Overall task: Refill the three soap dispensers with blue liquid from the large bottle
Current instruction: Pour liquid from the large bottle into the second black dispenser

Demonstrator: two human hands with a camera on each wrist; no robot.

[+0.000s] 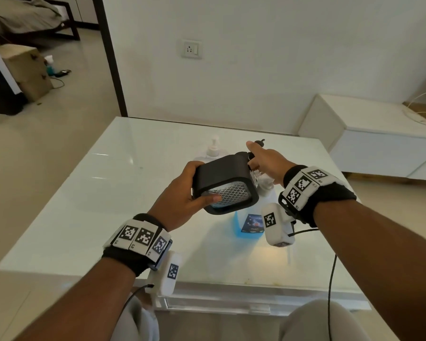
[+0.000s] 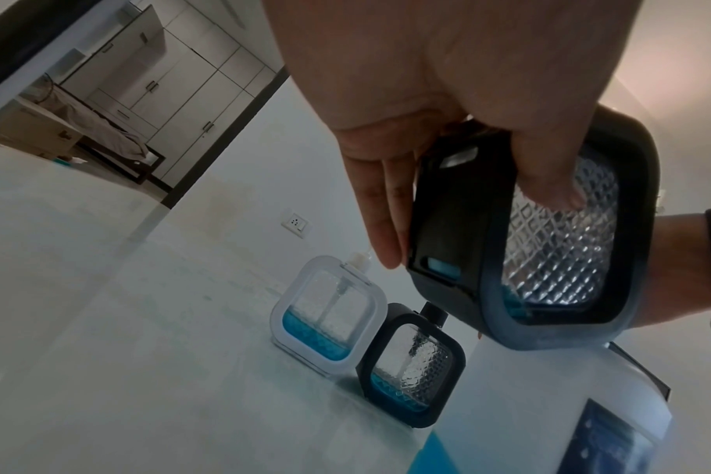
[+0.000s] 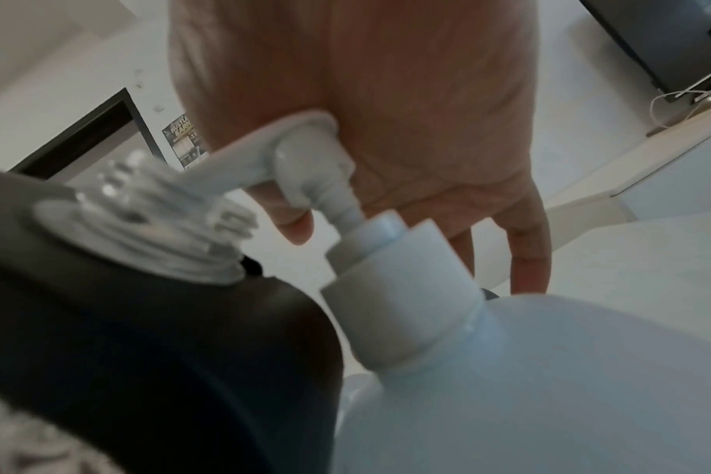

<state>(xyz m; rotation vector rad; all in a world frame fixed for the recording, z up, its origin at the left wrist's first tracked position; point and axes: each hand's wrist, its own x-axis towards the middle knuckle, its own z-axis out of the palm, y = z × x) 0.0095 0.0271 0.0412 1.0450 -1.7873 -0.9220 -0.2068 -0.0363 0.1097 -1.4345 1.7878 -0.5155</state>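
Observation:
My left hand [image 1: 182, 193] grips a black-framed soap dispenser [image 1: 225, 183] with a diamond-patterned clear body, tilted in the air over the table. Its pump is off and its threaded neck [image 3: 150, 218] is open, with a little blue liquid inside [image 2: 441, 267]. My right hand [image 1: 263, 161] rests palm-down, fingers straight, on the white pump head [image 3: 301, 128] of the large bottle [image 1: 249, 225]. The pump's nozzle points at the open neck. A white-framed dispenser [image 2: 325, 317] and a second black one [image 2: 415, 365] stand behind, each partly filled with blue.
The white glass-topped table [image 1: 108, 193] stands against a wall with a socket [image 1: 192, 49]. A low white cabinet [image 1: 379, 143] with cables on it is at the right. A doorway at the left opens onto a room with a bed.

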